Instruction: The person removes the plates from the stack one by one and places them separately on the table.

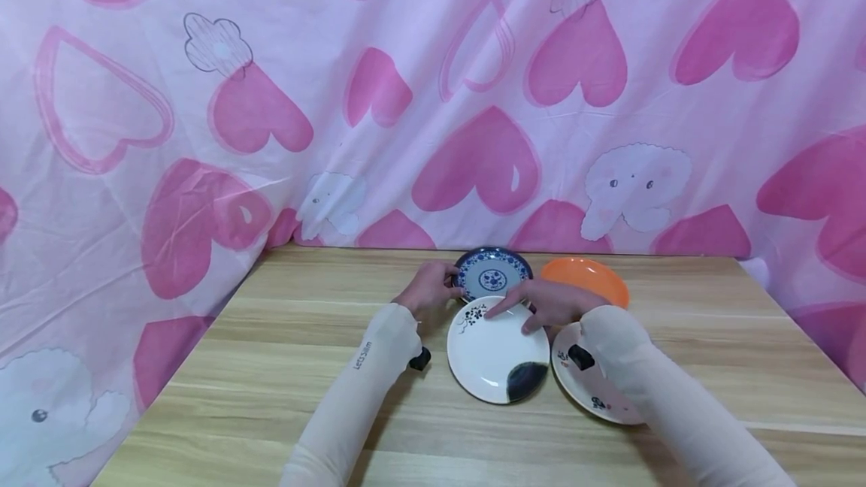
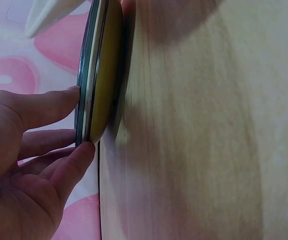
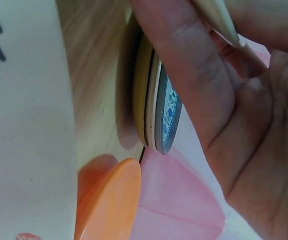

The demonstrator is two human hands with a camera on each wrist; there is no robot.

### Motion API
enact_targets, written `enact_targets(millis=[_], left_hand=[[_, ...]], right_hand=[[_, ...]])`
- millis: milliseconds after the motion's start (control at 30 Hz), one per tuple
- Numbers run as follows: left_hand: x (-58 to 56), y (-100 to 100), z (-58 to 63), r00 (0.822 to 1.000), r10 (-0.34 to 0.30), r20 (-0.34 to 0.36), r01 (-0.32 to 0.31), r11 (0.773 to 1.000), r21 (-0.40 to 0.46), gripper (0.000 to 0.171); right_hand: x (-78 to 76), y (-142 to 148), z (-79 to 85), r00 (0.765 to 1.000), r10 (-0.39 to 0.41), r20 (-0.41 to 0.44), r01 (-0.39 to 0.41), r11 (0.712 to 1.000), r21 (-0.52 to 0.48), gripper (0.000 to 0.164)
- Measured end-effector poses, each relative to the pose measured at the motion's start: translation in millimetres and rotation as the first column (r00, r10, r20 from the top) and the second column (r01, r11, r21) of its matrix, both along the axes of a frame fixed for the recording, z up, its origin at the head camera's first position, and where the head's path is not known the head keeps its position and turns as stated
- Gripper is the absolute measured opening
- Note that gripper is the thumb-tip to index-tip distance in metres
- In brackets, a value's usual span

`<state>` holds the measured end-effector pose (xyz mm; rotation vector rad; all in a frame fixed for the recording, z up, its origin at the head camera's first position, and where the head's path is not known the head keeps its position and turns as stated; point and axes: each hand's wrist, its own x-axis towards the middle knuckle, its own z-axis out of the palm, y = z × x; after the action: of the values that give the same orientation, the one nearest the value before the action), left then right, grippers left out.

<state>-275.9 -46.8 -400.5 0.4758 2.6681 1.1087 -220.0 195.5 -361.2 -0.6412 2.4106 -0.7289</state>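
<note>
A stack of plates, with a blue-patterned plate (image 1: 492,276) on top, sits near the table's back edge. My left hand (image 1: 428,288) holds the stack at its left rim; in the left wrist view its fingers meet the layered edges above a yellow-sided bottom plate (image 2: 109,75). My right hand (image 1: 558,300) pinches a white plate (image 1: 483,355) with a dark patch and small flowers, just in front of the stack. That plate is tilted towards me. In the right wrist view only a sliver of its rim shows between the fingers.
An orange plate (image 1: 585,276) lies at the back right. A white plate with dark and pink marks (image 1: 591,389) is partly hidden under my right forearm. Behind the wooden table (image 1: 271,397) hangs a pink heart-patterned curtain (image 1: 379,156).
</note>
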Motion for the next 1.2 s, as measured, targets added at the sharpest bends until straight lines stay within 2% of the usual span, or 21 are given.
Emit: enact_targets(millis=[333,467,767,1200], left_hand=[[0.1,0,0.7,1.000,0.009,0.004,-0.009,1.000,-0.001,0.045],[-0.4,0,1.3,1.000,0.001,-0.003,-0.001,1.000,-0.003,0.046],[-1.3,0,0.6,1.000,0.007,0.009,-0.007,1.000,0.010,0.046],[-1.0,-1,-1.6,1.000,0.004,0.006,-0.005,1.000,0.021,0.046]], right_hand=[[0.5,-6,-0.1,0.997,0.052,-0.058,-0.044,0.991,0.128,0.061],[-0.2,-7,-1.3,0.995,0.074,-0.066,-0.063,0.987,0.146,0.062],[2.6,-11,-5.4,1.000,-0.024,0.013,0.022,0.988,0.154,0.065],[5.2,-14,-9.9,0.999,-0.042,0.001,0.040,0.977,0.207,0.066]])
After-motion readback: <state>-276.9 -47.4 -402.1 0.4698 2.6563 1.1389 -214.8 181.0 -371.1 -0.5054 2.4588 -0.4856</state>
